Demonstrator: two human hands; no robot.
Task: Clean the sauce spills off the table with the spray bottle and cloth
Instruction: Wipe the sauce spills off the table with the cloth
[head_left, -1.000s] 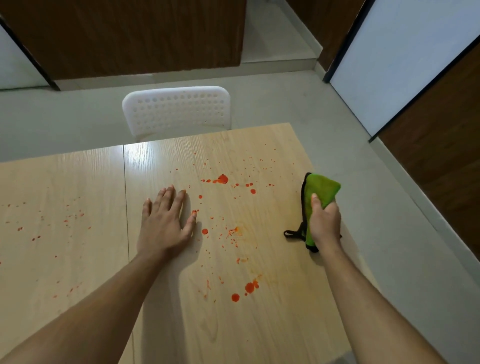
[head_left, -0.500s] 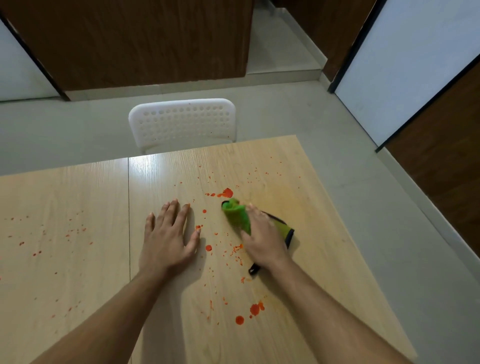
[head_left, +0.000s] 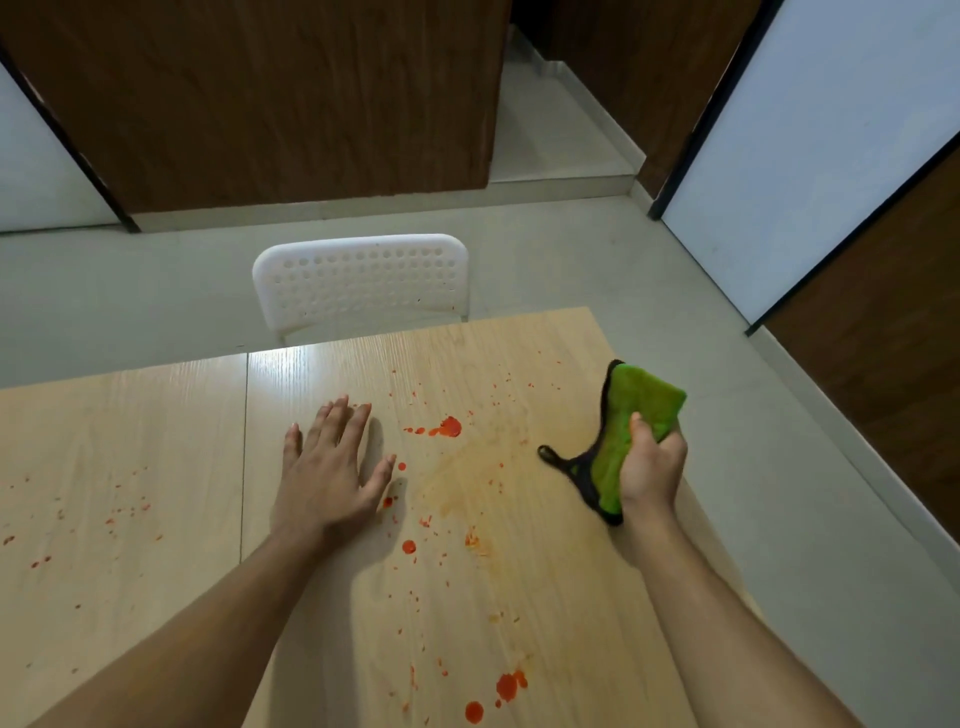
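right hand (head_left: 649, 467) gripping the green cloth (head_left: 631, 415) at table (head_left: 156, 441) edge, left hand (head_left: 327, 467) flat – fingers spread, sauce spots (head_left: 449, 427) between them

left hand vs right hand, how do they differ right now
The left hand lies flat on the table with fingers spread and holds nothing; the right hand is curled round the green cloth. The left sits mid-table beside the red sauce spots; the right is near the table's right edge. Both are bare.
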